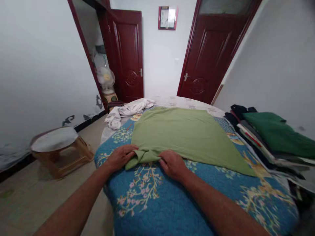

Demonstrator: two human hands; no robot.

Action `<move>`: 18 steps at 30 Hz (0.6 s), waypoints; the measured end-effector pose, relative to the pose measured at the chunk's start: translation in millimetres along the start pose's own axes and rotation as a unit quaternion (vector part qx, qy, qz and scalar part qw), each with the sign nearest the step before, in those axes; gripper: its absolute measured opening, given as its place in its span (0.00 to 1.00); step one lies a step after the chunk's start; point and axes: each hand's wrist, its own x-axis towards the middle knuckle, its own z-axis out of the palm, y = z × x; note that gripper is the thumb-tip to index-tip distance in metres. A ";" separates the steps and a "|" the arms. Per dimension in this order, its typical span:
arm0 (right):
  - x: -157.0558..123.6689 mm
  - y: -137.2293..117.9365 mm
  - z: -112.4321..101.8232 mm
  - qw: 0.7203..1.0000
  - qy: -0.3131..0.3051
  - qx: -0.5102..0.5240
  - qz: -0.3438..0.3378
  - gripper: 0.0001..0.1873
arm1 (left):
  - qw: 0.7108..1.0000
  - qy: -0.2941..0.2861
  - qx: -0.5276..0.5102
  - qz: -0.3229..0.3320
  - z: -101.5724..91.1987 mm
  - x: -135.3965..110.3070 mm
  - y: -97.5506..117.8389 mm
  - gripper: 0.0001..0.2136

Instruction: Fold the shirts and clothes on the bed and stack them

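A light green garment [177, 136] lies spread flat on a blue floral quilt [152, 200] covering the bed. My left hand [120, 156] rests on the garment's near left corner, fingers curled onto a folded flap of cloth. My right hand [173, 164] pinches the near edge of the same garment just to the right, fingers closed on the fabric. Both forearms reach in from the bottom of the view.
A stack of folded clothes [270, 137], dark green on top, sits at the bed's right side. A crumpled white cloth [128, 111] lies at the far left corner. A low round stool [55, 147] stands on the floor left; a fan [106, 78] and two dark red doors [209, 55] behind.
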 end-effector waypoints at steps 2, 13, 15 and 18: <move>2.5 9.2 -6.1 0.993 0.062 0.042 0.093 0.18 | 1.000 0.002 -0.011 -0.013 -1.2 0.0 0.9 0.23; -1.2 19.0 -18.0 0.994 0.010 0.099 0.044 0.28 | 0.995 0.004 0.096 -0.016 -3.3 6.6 32.4 0.15; -8.8 18.2 -17.3 0.998 -0.007 0.061 -0.001 0.34 | 0.995 -0.028 0.096 0.002 -6.7 0.2 35.7 0.12; -13.4 14.7 -16.3 0.999 -0.032 -0.015 -0.016 0.30 | 0.994 -0.051 0.094 0.001 -11.4 -9.1 37.8 0.16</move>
